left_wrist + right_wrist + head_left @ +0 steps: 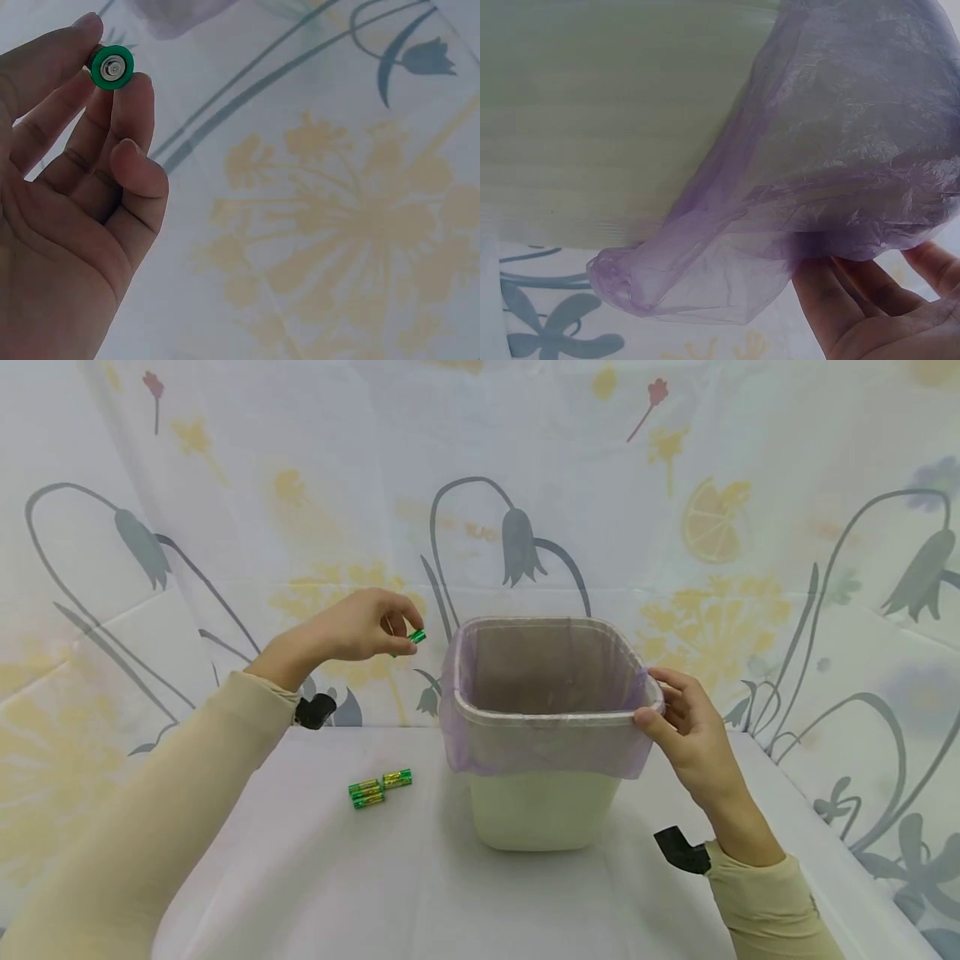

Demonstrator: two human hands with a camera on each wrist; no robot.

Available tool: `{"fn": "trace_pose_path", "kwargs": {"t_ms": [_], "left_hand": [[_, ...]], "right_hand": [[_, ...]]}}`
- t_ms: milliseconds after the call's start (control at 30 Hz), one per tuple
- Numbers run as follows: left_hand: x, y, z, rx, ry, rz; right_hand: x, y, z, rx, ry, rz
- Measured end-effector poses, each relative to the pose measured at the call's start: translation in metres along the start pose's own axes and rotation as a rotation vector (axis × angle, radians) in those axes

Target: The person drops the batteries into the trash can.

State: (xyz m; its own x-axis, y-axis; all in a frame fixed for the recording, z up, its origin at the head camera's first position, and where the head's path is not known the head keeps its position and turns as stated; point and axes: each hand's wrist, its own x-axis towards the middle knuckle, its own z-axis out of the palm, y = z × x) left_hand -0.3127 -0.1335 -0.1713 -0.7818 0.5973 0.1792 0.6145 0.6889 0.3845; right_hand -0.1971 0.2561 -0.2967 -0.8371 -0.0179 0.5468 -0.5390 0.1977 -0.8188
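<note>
Between the thumb and fingertips of my left hand is a green battery, held in the air left of the bin's rim. The left wrist view shows one metal end of that battery. My right hand grips the right rim of a pale green trash bin, thumb in front and fingers behind. A thin purple bag lines the bin and folds down over its rim. Close up in the right wrist view, the purple bag hangs beside the fingers.
Several green and gold batteries lie on the white tabletop left of the bin, one slightly apart. A flower-printed cloth hangs behind and at the sides. Black wrist mounts sit at both cuffs.
</note>
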Motion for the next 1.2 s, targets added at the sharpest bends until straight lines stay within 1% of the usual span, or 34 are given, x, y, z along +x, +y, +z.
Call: {"fn": "trace_pose_path", "kwargs": {"t_ms": [100,200,300,400,467,567,700,800,933,1067,1200], "left_hand": [[0.009,0.017,-0.01,-0.004,0.027,0.021],[0.02,0.033,-0.016,-0.025,0.046,0.051],[0.031,0.05,-0.017,-0.054,0.049,0.08],[0.04,0.064,-0.013,-0.071,0.025,0.108],[0.046,0.072,-0.007,-0.076,0.002,0.124],[0.054,0.081,0.006,-0.087,-0.046,0.143],[0.061,0.087,0.026,-0.085,-0.12,0.169],[0.064,0.09,0.039,-0.087,-0.156,0.188],[0.067,0.093,0.052,-0.083,-0.181,0.207],[0.07,0.096,0.062,-0.053,-0.194,0.208],[0.073,0.097,0.071,-0.066,-0.204,0.233]], "right_hand": [[0.0,0.0,0.0,-0.013,-0.003,0.005],[0.0,-0.001,0.0,-0.013,-0.009,0.008],[0.0,-0.002,0.0,-0.009,-0.015,0.006],[-0.001,-0.003,-0.001,-0.006,-0.016,0.004],[-0.001,-0.003,-0.001,-0.005,-0.015,0.005],[0.0,-0.003,0.0,-0.001,-0.015,0.007],[0.001,-0.003,0.001,0.009,-0.019,0.004],[0.0,-0.002,0.002,0.011,-0.019,0.002],[0.0,-0.002,0.002,0.004,-0.017,0.002],[0.0,-0.003,0.002,0.005,-0.018,0.001],[0.0,-0.003,0.003,0.013,-0.015,0.003]]}}
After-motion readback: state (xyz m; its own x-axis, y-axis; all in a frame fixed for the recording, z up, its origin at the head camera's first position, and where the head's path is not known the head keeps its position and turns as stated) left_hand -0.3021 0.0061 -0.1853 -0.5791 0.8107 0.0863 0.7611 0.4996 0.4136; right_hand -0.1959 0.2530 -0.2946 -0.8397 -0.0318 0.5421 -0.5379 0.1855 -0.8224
